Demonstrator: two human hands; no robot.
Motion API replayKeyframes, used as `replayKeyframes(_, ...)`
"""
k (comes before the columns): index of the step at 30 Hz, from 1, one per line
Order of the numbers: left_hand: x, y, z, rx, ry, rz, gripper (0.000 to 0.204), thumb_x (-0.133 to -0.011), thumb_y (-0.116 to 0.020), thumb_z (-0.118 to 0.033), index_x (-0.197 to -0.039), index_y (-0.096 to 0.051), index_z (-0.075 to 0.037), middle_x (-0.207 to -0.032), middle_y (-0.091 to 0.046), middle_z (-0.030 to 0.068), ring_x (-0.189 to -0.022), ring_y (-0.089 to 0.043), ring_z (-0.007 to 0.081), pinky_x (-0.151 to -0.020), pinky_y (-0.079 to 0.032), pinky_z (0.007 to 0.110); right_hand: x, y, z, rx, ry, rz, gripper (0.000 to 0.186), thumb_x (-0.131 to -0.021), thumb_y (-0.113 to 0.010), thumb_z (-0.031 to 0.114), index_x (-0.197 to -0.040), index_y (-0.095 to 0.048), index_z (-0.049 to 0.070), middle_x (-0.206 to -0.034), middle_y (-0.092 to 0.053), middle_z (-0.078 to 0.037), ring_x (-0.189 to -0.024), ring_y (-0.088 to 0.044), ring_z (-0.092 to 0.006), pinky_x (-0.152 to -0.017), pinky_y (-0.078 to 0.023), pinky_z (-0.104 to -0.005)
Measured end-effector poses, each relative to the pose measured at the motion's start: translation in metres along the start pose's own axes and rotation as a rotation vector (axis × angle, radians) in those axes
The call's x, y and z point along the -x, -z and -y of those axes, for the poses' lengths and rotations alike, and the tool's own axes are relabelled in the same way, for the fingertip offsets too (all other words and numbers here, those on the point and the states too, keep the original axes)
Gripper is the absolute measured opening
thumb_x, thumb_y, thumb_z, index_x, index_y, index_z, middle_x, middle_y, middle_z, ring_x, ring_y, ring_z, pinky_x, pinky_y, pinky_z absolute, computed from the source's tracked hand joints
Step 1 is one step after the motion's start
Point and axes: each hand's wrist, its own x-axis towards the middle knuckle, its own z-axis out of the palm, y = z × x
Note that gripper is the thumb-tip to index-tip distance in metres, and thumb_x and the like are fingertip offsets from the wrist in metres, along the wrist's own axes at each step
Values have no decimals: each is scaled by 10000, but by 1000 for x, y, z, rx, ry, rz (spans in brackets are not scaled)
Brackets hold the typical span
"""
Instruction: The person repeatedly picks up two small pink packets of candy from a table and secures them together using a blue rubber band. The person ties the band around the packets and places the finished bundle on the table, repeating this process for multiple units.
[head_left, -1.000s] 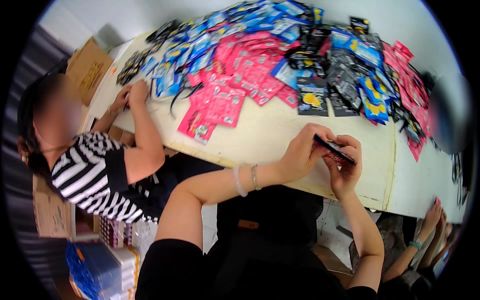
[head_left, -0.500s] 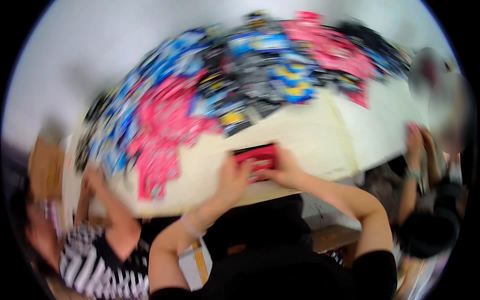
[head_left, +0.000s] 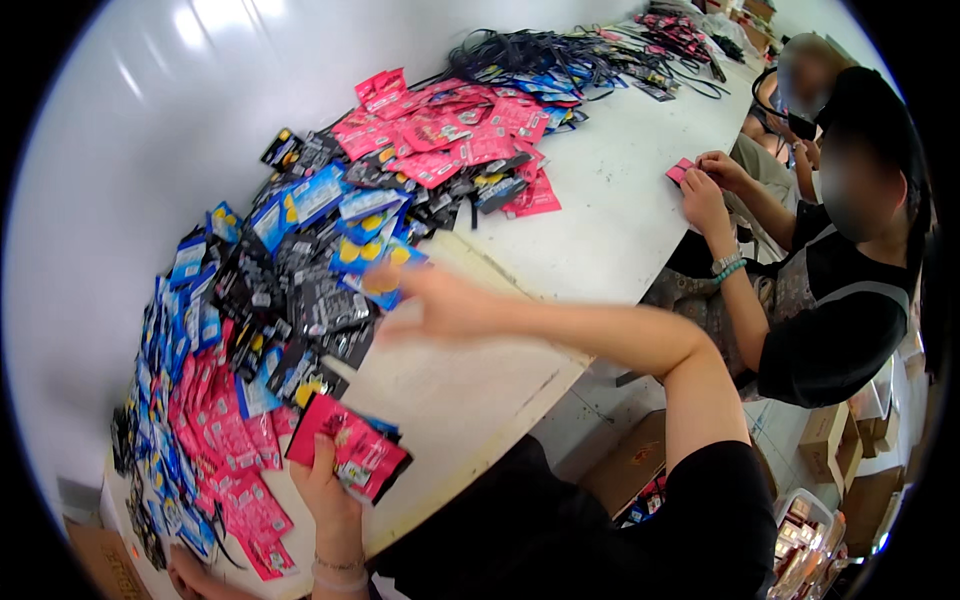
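Note:
In my left hand (head_left: 328, 497) is a small stack of flat sachets, a pink sachet (head_left: 352, 447) on top with a black edge; a bit of blue shows behind it. My thumb lies across the front. Farther out, my right hand (head_left: 432, 305) is smeared by motion over the near edge of the heap, with thumb and fingers apart and nothing visible in it. Closest to it lie blue sachets with yellow pictures (head_left: 382, 252) and black sachets (head_left: 335, 300).
Loose pink sachets (head_left: 440, 125) and black straps (head_left: 530, 55) cover the far part of the white table (head_left: 610, 190). To the right, a co-worker's hands (head_left: 708, 195) hold a pink piece. Cardboard boxes (head_left: 632, 465) stand below the table. At lower left another person's hand (head_left: 195, 577) shows.
My view has swung to the right. Both hands were together on a pink sachet; now the left alone holds the stack, and the right has let go and reached out to the heap.

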Motion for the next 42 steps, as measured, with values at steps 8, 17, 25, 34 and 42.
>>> replayKeyframes(8, -15, 17, 18, 0, 244, -26, 225, -922, -552, -61, -1130, -560, 24, -1021, -655, 109, -847, -656, 187, -763, -540, 324, -58, 298, -195, 634, -589, -809, 842, -744, -740, 397, -1408, -369, 36, -1310, -529, -219, -1199, -526, -310, -992, -408, -357)
replayKeyframes(17, -14, 21, 5, -86, 363, -1, 329, -958, -515, -136, -1254, -527, 6, -1138, -598, 89, -991, -594, 200, -857, -509, 342, -55, 315, -208, 726, -530, -875, 852, -690, -758, 300, -1379, -375, -21, -1171, -594, -264, -1081, -589, -362, -917, -467, -390)
replayKeyframes(25, -3, 11, 3, -57, 396, -39, 374, -955, -531, -192, -1272, -509, 5, -1095, -586, 85, -949, -592, 198, -803, -520, 337, -54, 314, -201, 537, -708, -880, 845, -687, -760, 227, -1410, -369, 31, -1238, -575, -221, -1098, -583, -301, -901, -460, -358)
replayKeyframes(34, 3, 14, 4, -41, 431, -79, 353, -960, -518, -192, -1266, -519, -16, -1071, -603, 71, -922, -601, 187, -783, -525, 335, -56, 306, -220, 468, -662, -918, 831, -661, -753, 241, -1381, -404, 19, -1148, -631, -192, -1053, -620, -296, -908, -473, -360)
replayKeyframes(42, 1, 15, 10, -28, 341, -84, 288, -962, -501, -140, -1204, -514, 17, -1045, -629, 106, -879, -645, 201, -767, -552, 347, -50, 312, -224, 433, -680, -946, 823, -672, -757, 216, -1388, -399, 24, -1137, -635, -189, -1035, -624, -280, -890, -476, -350)
